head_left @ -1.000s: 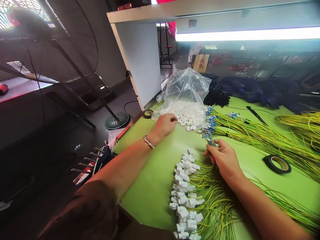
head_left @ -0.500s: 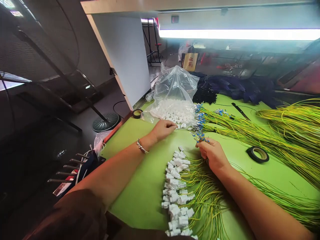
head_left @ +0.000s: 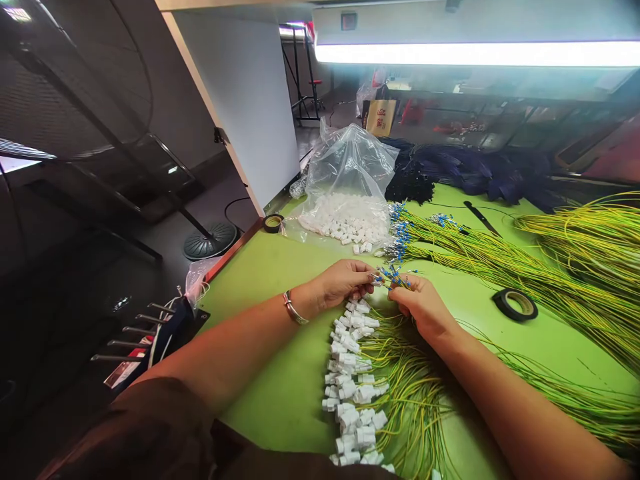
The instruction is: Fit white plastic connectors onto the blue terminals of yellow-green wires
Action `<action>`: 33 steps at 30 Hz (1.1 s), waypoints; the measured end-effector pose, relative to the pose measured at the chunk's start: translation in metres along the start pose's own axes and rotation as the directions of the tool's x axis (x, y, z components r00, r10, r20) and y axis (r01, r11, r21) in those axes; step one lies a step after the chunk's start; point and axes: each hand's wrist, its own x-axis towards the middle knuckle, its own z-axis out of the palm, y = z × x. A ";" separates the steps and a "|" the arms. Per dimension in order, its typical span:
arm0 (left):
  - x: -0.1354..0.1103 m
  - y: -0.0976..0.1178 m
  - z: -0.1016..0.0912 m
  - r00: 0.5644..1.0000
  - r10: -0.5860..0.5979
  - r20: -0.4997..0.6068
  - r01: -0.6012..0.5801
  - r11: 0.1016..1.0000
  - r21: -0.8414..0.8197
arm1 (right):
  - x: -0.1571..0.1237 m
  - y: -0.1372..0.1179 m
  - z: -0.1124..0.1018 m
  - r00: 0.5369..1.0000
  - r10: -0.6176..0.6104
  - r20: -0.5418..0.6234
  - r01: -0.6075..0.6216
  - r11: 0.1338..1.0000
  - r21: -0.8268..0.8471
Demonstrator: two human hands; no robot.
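Note:
My left hand is closed in a pinch close to the wire tips; the small white connector housing in its fingertips is mostly hidden. Closed round a small bunch of yellow-green wires, my right hand holds their blue-sleeved metal terminals pointing up and left. The two hands nearly meet. Below them, a column of white connectors lies on the green table, with yellow-green wires trailing right. Behind my hands, a clear plastic bag holds loose white connector housings, some spilling from its mouth.
Long bundles of yellow-green wires lie on the right, near a roll of black tape. Another tape roll sits by the left edge. Dark cables are heaped behind. A white panel stands at the back left.
My left hand has moved from the loose housings by the bag toward me and right, up to the terminals. My right hand stays nearly in place, still gripping the wires.

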 end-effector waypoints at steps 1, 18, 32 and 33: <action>0.000 0.000 0.001 1.000 0.002 0.010 -0.002 1.000 0.010 | 0.001 -0.001 0.000 1.000 0.011 0.008 -0.011 1.000 -0.010; -0.004 0.004 0.002 0.993 0.116 0.024 -0.118 0.948 0.297 | 0.002 -0.001 0.000 1.000 0.006 -0.011 -0.006 0.997 -0.074; 0.002 0.003 -0.010 1.000 -0.009 0.014 0.010 0.998 -0.068 | 0.001 0.007 -0.003 0.995 0.026 -0.096 -0.023 0.999 0.031; 0.002 0.003 -0.011 1.000 -0.007 0.020 0.008 0.997 -0.071 | 0.001 0.007 -0.002 0.996 0.027 -0.087 -0.026 1.000 0.013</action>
